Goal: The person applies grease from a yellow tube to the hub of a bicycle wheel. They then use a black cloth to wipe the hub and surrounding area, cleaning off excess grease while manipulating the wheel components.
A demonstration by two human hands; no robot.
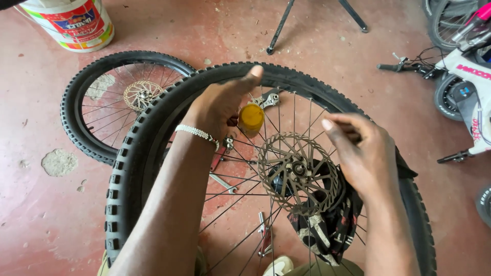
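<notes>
Head view: my left hand (220, 105) grips a small yellow bottle (251, 118) above the spokes of the bicycle wheel (153, 122); my right hand (360, 153) presses a dark patterned rag (327, 230), fingers curled, beside the brake disc (298, 171).

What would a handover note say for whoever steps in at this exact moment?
Left hand: gripping the tyre of the near wheel, thumb over the tread.
Right hand: at the wheel's right side over a dark patterned cloth; grip unclear.
Disc rotor faces up. A yellow bottle and wrenches lie on the floor beneath the spokes. A second wheel lies behind.
Done: tyre is on the rim.
Left: cannot tell.
</notes>
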